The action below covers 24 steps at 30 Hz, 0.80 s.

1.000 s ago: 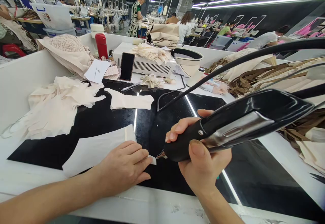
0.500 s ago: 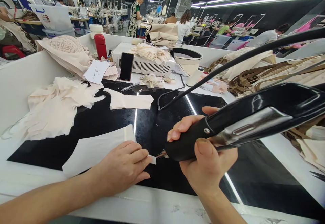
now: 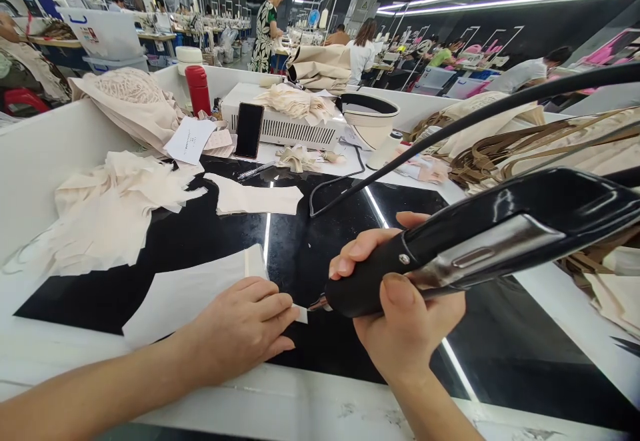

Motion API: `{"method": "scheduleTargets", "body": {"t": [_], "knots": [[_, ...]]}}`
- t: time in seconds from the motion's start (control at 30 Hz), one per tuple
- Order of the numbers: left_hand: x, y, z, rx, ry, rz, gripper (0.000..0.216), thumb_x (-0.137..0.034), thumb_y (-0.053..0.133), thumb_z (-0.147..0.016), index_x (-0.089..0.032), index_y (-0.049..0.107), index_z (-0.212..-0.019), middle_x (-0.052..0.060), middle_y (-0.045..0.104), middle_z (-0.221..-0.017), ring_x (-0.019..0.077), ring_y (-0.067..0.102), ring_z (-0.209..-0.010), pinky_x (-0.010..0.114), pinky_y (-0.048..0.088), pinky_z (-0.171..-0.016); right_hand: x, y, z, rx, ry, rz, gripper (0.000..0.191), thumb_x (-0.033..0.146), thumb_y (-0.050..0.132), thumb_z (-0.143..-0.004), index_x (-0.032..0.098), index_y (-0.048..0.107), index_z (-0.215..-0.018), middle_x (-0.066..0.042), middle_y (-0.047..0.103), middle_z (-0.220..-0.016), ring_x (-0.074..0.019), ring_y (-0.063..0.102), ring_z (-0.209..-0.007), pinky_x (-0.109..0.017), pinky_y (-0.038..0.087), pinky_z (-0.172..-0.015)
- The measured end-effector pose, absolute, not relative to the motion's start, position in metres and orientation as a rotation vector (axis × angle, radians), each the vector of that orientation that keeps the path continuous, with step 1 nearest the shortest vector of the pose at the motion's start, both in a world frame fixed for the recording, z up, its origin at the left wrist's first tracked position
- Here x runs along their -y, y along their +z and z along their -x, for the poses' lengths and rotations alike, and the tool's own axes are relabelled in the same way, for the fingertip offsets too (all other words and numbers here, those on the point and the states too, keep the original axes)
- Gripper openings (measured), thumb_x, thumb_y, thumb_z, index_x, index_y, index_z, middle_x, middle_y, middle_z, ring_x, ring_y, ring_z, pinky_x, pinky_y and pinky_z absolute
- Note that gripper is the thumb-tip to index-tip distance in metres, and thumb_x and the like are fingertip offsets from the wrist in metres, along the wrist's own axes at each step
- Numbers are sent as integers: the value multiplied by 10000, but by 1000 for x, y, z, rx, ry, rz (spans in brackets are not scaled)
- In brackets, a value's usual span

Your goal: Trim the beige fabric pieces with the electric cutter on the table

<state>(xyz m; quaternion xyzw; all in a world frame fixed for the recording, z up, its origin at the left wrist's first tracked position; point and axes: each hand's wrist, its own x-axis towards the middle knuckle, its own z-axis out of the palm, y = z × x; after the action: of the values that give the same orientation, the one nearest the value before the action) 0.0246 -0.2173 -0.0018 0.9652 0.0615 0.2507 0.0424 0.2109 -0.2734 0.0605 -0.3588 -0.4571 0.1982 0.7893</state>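
White strip (image 3: 301, 314) between both hands

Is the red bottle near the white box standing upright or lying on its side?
Upright. The red bottle stands vertically at the back of the table, left of the white box, its cap on top.
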Motion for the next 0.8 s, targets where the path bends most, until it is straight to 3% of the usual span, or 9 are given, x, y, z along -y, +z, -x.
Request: {"method": "scheduleTargets", "body": {"t": [0.8], "knots": [[217,-3,-25,-188,787,-2988,264,-372,662,-1102,-125,693,-1193,58,758,-1102,230,682,-981,382,601,-883,283,60,-205,1016,461,790,392,384,878,-902,301,674,-1227,35,719,-847,-153,685,-619,-298,607,-545]]}}
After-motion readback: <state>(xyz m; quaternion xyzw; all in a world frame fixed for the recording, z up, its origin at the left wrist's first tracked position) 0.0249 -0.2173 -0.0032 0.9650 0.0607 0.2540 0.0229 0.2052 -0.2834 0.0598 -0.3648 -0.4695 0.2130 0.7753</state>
